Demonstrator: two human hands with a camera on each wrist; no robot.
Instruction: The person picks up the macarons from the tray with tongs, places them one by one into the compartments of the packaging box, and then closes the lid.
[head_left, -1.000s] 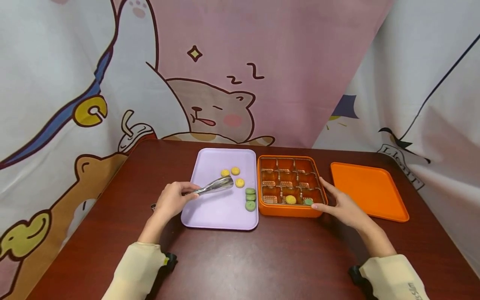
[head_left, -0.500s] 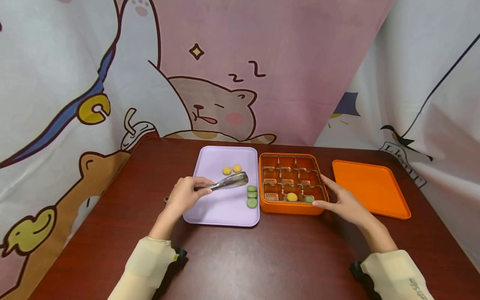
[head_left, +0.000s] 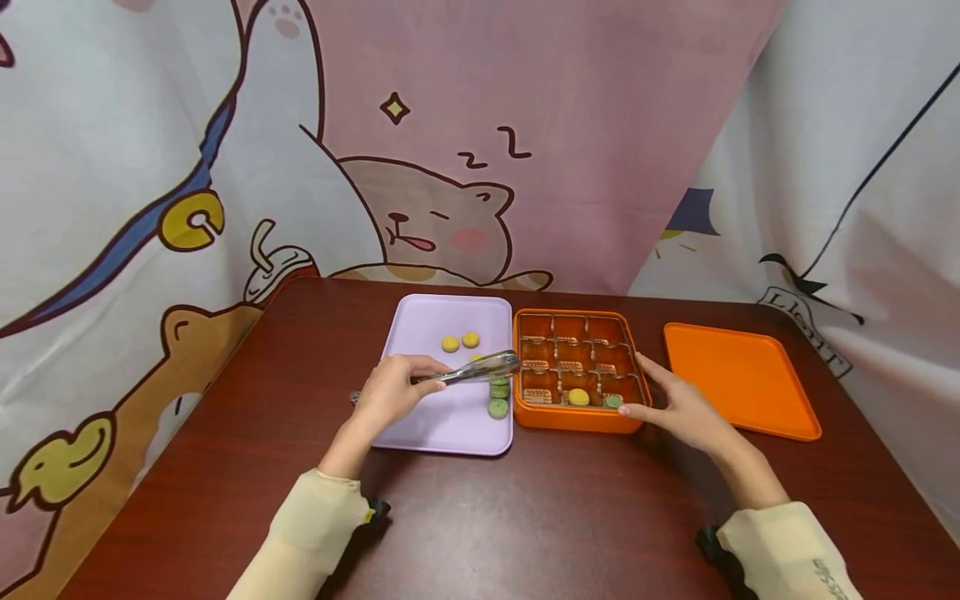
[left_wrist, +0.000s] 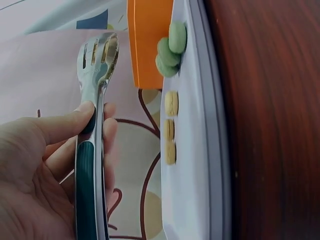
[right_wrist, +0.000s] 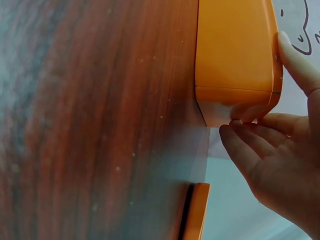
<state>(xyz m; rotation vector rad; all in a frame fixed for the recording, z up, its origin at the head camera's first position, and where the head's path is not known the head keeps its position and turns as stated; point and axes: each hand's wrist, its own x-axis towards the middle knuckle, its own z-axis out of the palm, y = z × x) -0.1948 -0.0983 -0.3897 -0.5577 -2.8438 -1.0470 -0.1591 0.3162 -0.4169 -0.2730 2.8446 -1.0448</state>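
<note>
Tabletop: left hand (head_left: 390, 396) grips shiny steel tongs (head_left: 480, 369).

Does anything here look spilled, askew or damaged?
Nothing stands out. The biscuits sit on the lilac tray or in the orange box, the lid lies flat beside it, the left hand holds tongs, and the right hand steadies the box.
</note>
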